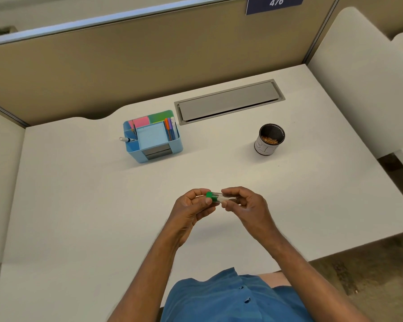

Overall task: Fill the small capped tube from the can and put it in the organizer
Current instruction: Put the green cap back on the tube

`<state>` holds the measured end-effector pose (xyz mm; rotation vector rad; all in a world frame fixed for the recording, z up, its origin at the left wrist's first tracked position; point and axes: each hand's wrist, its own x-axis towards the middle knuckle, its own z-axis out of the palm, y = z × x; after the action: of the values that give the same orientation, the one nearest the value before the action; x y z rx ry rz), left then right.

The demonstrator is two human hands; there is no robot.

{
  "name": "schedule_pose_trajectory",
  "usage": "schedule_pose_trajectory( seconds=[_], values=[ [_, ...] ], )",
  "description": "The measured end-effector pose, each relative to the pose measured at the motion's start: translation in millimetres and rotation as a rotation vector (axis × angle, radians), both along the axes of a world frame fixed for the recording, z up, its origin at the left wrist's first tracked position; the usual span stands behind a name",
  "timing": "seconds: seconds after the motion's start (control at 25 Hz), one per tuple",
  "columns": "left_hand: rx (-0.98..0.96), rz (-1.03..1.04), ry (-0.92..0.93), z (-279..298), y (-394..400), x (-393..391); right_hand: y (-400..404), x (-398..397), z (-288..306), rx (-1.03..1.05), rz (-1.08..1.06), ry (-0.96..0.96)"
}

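Above a white desk (79,205), the left hand (191,210) pinches the green cap (211,197) of a small clear tube (226,196) held level; the right hand (244,205) pinches its body. Farther back stand a blue organizer (153,135), left, and an open can (269,139), right.

A white desk (79,205) carries everything — a light blue organizer (153,138) stands toward the back left, holding pens and coloured notes. Well to its right stands a small open can (269,139) with orange bits inside. Behind them, a grey hatch (228,101) sits flush in the desktop.
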<state>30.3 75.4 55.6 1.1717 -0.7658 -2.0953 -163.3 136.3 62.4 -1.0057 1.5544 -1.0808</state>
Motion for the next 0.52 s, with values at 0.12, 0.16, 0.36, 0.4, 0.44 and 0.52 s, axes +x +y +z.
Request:
schedule_pose_trajectory(
  seconds=[0.12, 0.16, 0.36, 0.4, 0.44, 0.52],
  values=[
    [-0.044, -0.013, -0.034, 3.3, -2.1, 7.4, -3.9, 4.9, 3.2, 0.002, 0.004, -0.010],
    [-0.051, -0.014, -0.038, 4.1, -3.3, 9.0, -5.4, 6.3, 4.4, 0.004, 0.007, -0.012],
    [-0.062, -0.015, -0.051, 5.2, -10.0, 13.4, -13.0, 10.7, 6.7, 0.027, 0.011, -0.053],
    [-0.059, -0.011, -0.054, 4.8, -10.6, 14.0, -14.7, 11.7, 6.3, 0.033, 0.014, -0.055],
    [-0.054, -0.007, -0.057, 4.5, -11.3, 14.8, -16.6, 12.9, 5.5, 0.038, 0.015, -0.056],
    [-0.054, -0.007, -0.062, 3.3, -14.3, 16.4, -20.2, 15.4, 3.1, 0.052, 0.012, -0.061]
  ],
)
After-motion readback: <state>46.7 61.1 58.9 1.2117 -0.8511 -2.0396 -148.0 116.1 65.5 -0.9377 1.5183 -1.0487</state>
